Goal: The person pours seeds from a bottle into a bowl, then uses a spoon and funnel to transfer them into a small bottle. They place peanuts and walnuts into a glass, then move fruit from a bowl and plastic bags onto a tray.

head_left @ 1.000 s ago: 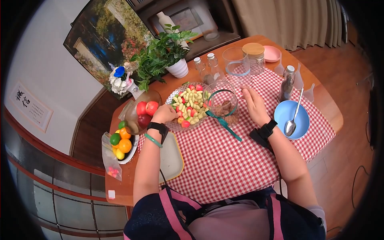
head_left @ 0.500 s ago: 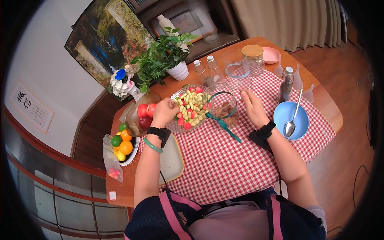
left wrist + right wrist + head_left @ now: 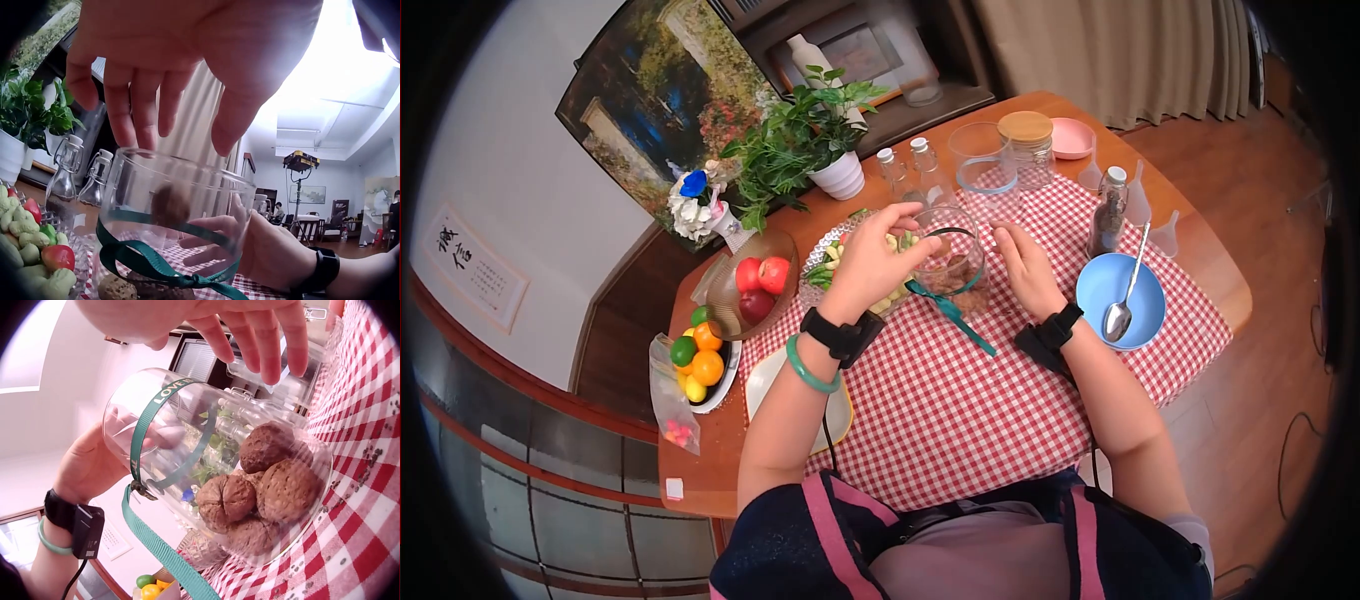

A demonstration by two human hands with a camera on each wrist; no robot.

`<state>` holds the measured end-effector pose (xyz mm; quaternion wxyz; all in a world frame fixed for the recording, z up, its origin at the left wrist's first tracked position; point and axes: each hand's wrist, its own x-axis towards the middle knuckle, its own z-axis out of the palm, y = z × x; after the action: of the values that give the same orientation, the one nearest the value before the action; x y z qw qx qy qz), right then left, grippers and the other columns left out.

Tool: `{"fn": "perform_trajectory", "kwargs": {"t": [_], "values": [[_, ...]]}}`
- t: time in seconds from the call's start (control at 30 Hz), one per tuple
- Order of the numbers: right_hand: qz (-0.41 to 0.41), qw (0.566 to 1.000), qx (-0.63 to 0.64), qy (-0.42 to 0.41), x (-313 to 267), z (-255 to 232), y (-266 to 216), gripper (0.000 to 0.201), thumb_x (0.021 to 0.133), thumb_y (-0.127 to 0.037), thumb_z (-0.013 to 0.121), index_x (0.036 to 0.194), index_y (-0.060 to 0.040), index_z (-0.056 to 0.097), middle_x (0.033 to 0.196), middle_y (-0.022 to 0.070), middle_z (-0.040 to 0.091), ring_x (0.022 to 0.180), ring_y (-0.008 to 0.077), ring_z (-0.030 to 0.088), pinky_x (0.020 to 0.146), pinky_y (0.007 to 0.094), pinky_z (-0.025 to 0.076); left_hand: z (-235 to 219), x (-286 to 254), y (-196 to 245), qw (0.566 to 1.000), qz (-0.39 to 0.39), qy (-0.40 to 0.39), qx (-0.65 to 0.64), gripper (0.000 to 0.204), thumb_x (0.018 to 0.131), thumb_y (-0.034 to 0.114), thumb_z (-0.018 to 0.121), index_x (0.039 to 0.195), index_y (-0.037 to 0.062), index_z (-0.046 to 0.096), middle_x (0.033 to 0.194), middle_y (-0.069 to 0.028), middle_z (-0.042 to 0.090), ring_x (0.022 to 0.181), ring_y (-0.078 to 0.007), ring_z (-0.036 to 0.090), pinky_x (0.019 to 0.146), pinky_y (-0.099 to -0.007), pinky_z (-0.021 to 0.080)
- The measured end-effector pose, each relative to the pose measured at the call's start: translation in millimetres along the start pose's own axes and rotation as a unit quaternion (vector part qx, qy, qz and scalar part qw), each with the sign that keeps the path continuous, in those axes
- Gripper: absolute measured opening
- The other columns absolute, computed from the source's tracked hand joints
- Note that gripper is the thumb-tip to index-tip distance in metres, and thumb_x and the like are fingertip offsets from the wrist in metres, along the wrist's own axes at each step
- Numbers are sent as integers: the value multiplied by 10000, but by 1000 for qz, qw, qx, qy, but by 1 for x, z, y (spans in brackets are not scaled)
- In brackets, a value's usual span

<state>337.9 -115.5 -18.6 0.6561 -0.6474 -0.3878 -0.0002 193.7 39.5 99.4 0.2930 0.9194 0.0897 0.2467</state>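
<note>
A clear glass jar (image 3: 156, 506) with a green ribbon (image 3: 150, 256) tied around it stands on the checked cloth. Several walnuts (image 3: 287, 490) lie at its bottom. Over its mouth is my left hand (image 3: 875, 258), fingers spread apart and pointing down. Below those fingers, a blurred walnut (image 3: 172, 203) is in mid-air inside the jar. My right hand (image 3: 1028, 268) stays beside the jar's right side, fingers extended and holding nothing. Left of the jar, partly hidden by my left hand, is a glass dish (image 3: 812, 285) of peanuts (image 3: 22, 225) and small red fruits (image 3: 58, 257).
A brown bowl (image 3: 725, 318) of red fruit and a plate of citrus (image 3: 708, 367) stand on the left. To the right are a blue bowl (image 3: 1145, 325) with a spoon (image 3: 1127, 290) and a filled bottle (image 3: 1108, 215). Behind are swing-top bottles (image 3: 930, 175) and a wooden-lidded jar (image 3: 1028, 150).
My left hand has lifted a walnut from near the dish, moved right over the jar and let it go. The right hand has stayed beside the jar.
</note>
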Motion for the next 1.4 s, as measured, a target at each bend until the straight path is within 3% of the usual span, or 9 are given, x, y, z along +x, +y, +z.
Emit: {"fn": "perform_trajectory", "kwargs": {"t": [0.23, 0.27, 0.4, 0.6, 0.73, 0.83, 1.0, 1.17, 1.4], "values": [[-21, 999, 40, -18, -2, 0, -10, 384, 967, -267, 487, 1222, 19, 516, 1135, 197, 593, 963, 305, 609, 847, 352, 469, -27, -24, -7, 979, -27, 131, -150, 323, 850, 117, 677, 1123, -35, 593, 938, -89, 659, 868, -118, 610, 796, -252, 488], [-14, 998, 46, -28, -4, -1, -20, 444, 923, -282, 561, 1262, -5, 489, 1237, 199, 533, 1068, 325, 563, 914, 387, 447, -30, -31, -17, 972, -39, 142, -180, 303, 862, 107, 663, 1121, -33, 594, 943, -89, 659, 859, -110, 610, 790, -243, 487], [-212, 968, -128, -45, -11, 0, -41, 553, 806, -319, 696, 1249, -42, 515, 1323, 201, 457, 1257, 361, 399, 1040, 441, 343, -33, -60, -50, 949, -83, 200, -230, 215, 890, 81, 625, 1065, -40, 599, 943, -76, 656, 846, -96, 617, 767, -216, 489], [-335, 905, -257, -54, -13, 9, -59, 368, 748, -190, 709, 1062, -43, 586, 1151, 133, 569, 1140, 348, 488, 976, 427, 412, -39, -98, -60, 928, -131, 230, -261, 188, 912, 80, 590, 1055, -42, 599, 936, -82, 657, 830, -101, 623, 742, -223, 500], [-277, 903, -283, -165, -3, 9, -85, 191, 724, -132, 703, 834, -53, 568, 860, 83, 605, 900, 286, 574, 776, 393, 475, -39, -114, -71, 917, -146, 238, -284, 197, 917, 94, 585, 1060, -41, 600, 932, -80, 654, 819, -102, 622, 716, -221, 495], [-226, 871, -360, -245, 8, 6, -98, 184, 737, -147, 691, 836, -39, 580, 812, 92, 618, 845, 283, 600, 715, 394, 488, -40, -122, -67, 913, -155, 238, -292, 205, 917, 112, 591, 1059, -35, 605, 920, -68, 651, 796, -88, 605, 703, -214, 483], [-211, 878, -378, -204, 25, -4, -98, 199, 750, -206, 693, 730, -32, 598, 664, 147, 624, 627, 325, 623, 593, 412, 492, -39, -128, -68, 913, -134, 232, -308, 206, 912, 118, 599, 1057, -28, 611, 891, -57, 656, 779, -80, 599, 703, -212, 482], [-142, 853, -481, -141, 49, -33, -90, 270, 789, -298, 652, 762, -34, 604, 696, 173, 628, 674, 348, 625, 605, 447, 486, -33, -129, -70, 918, -116, 229, -304, 188, 900, 113, 612, 1037, -16, 627, 859, -49, 657, 751, -70, 589, 688, -204, 474], [-83, 817, -567, -55, 96, -62, -64, 142, 753, -151, 591, 771, -24, 650, 751, 198, 650, 728, 359, 643, 674, 450, 518, -29, -130, -76, 915, -118, 231, -308, 187, 887, 112, 627, 1023, -16, 637, 857, -43, 658, 729, -65, 577, 673, -204, 473]]}}
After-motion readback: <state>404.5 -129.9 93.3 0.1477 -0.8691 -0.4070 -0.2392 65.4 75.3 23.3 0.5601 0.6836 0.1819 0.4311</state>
